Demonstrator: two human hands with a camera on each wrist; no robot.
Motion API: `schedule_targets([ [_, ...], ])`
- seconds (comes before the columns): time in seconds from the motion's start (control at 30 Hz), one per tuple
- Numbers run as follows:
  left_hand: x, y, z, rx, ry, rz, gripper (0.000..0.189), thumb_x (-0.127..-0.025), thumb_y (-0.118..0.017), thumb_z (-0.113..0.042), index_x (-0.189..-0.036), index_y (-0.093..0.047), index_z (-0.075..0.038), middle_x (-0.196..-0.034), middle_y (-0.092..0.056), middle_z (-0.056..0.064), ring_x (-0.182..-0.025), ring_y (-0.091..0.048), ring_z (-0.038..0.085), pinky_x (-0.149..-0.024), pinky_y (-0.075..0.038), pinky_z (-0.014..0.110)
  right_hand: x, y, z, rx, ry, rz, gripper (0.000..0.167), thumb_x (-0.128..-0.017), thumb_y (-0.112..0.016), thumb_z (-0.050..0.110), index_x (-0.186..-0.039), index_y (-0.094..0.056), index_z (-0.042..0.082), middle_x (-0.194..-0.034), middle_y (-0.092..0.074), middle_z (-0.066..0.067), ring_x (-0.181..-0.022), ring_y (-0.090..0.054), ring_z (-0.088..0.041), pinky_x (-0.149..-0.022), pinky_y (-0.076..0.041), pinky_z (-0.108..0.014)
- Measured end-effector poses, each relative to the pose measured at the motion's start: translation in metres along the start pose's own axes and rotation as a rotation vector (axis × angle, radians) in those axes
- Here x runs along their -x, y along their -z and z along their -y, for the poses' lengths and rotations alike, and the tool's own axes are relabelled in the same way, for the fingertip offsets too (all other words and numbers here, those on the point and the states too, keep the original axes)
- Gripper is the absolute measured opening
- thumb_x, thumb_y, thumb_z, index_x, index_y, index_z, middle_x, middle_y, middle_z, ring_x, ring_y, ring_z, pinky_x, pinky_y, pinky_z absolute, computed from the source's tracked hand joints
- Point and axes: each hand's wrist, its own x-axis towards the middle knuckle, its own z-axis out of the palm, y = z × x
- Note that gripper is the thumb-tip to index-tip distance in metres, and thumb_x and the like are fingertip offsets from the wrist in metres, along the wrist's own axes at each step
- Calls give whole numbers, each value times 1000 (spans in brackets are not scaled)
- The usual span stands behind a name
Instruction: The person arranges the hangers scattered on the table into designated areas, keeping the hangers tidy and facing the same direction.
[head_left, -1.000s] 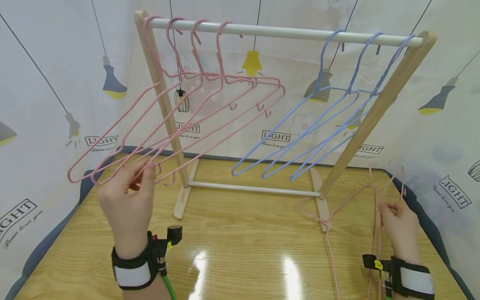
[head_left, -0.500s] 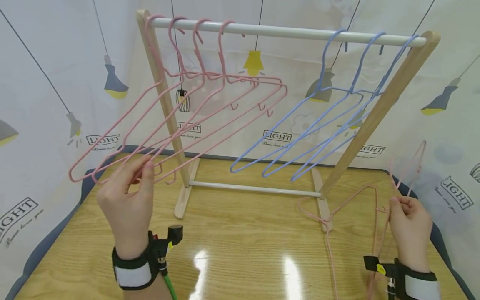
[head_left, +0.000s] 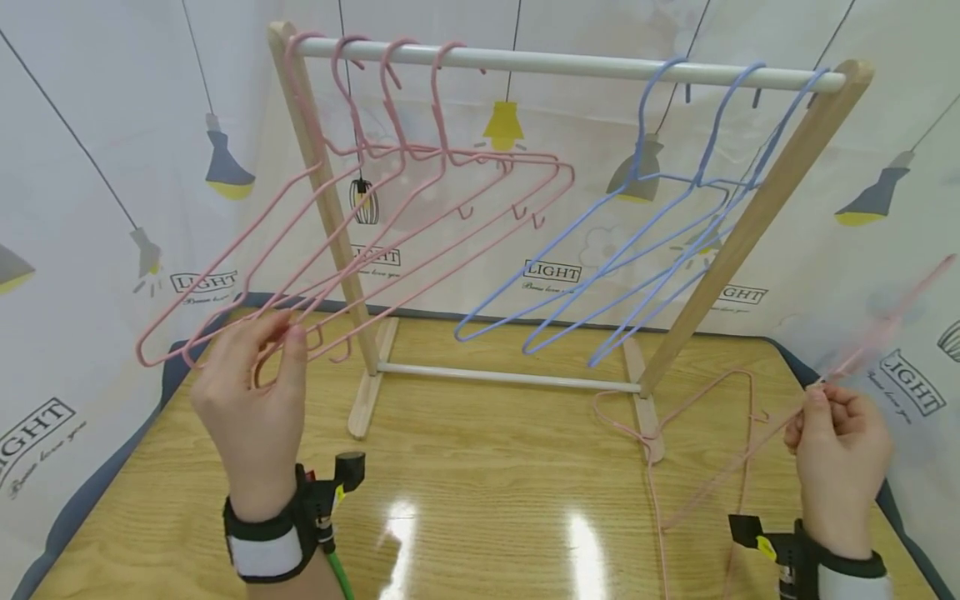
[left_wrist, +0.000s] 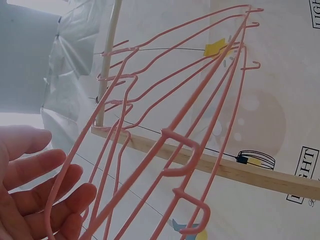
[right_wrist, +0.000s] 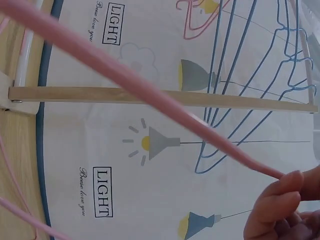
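Note:
Several pink clothes hangers (head_left: 337,225) hang from the left part of the rack's white rail (head_left: 525,60). My left hand (head_left: 251,383) is at their lower near corners; in the left wrist view its relaxed, spread fingers (left_wrist: 40,200) lie against one hanger's end. At the right, my right hand (head_left: 843,467) pinches a separate pink hanger (head_left: 731,467), tilted and partly blurred. Its wire crosses the right wrist view up to the fingertips (right_wrist: 290,182). Another pink hanger (head_left: 752,404) lies on the table below it, by the rack's right foot.
Three blue hangers (head_left: 577,225) hang near the right end of the rail. The rack's wooden right post (head_left: 757,225) stands between them and my right hand. A lower white bar (head_left: 510,379) joins the feet on the wooden table (head_left: 480,500). Printed cloth encloses the back and sides.
My right hand has moved right with its pink hanger, which has swung from near upright to a slant. My left hand stays at the hanging pink hangers, its fingers slightly looser.

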Motion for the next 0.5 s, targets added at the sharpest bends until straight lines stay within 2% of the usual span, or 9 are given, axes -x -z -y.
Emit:
schedule_targets([
  [0.13, 0, 0, 0, -8, -11, -4, 17, -91, -76, -4, -102, -77, 8, -96, -74, 24, -90, -67, 34, -92, -46, 15, 7, -1, 6, 22, 51, 18, 15, -106, -56, 9, -95, -59, 18, -63, -57, 8, -45, -52, -2, -45, -44, -11],
  [0.23, 1, 0, -2, -16, -16, -11, 21, -90, -76, -9, -103, -77, 8, -101, -73, 24, -98, -66, 42, -95, -43, 23, 12, -3, 9, 19, 92, 28, 14, -106, -55, 9, -95, -58, 18, -62, -57, 7, -45, -52, -3, -46, -45, -12],
  [0.37, 1, 1, -6, 6, -37, -20, 28, -92, -75, -18, -103, -76, 8, -105, -71, 24, -106, -61, 44, -101, -40, 34, 19, -4, 14, -111, 101, 43, 15, -105, -56, 5, -95, -60, 15, -62, -59, 4, -45, -54, -5, -45, -45, -13],
  [0.5, 1, -2, -10, 46, -71, -41, 36, -93, -72, -27, -99, -77, 8, -104, -71, 24, -105, -60, 45, -102, -40, 37, 27, -7, 19, -238, 86, 93, 13, -104, -58, 3, -93, -61, 8, -64, -64, -2, -47, -58, -8, -46, -48, -15],
])
